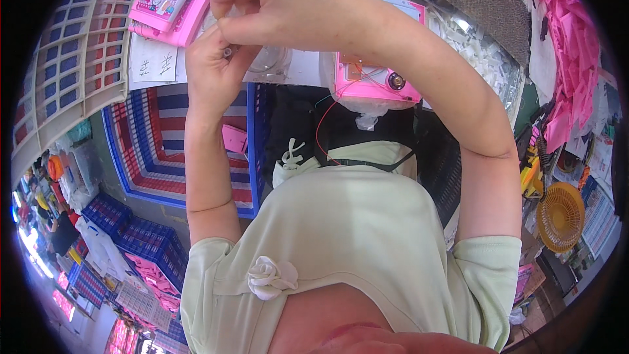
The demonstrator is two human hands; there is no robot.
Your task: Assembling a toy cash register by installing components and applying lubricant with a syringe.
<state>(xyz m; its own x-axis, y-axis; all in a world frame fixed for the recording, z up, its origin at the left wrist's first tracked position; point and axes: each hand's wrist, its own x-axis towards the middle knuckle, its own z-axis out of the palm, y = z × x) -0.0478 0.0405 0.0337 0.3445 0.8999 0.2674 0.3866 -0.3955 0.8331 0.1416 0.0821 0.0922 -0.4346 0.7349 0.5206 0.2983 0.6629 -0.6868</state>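
At the top of the view my hands meet above the table's near edge. My left hand (213, 72) is closed, and a small round, greyish end of a thing (227, 52) shows between its thumb and fingers; the rest is hidden. My right hand (275, 6) crosses in from the right, thumb and fingertips pinched together just above the left hand. What the pinch holds, if anything, is too small to make out. Just beyond and left of both hands lie pink toy cases (171, 0) with pink buttons and a pink dial.
Under my right forearm is an opened pink casing (377, 82) with a round part and a red wire (318, 128). White plastic pieces (468, 46) and pink pieces (570, 52) lie to the right. A blue crate (177, 200) and a pale lattice basket (72, 59) are at left.
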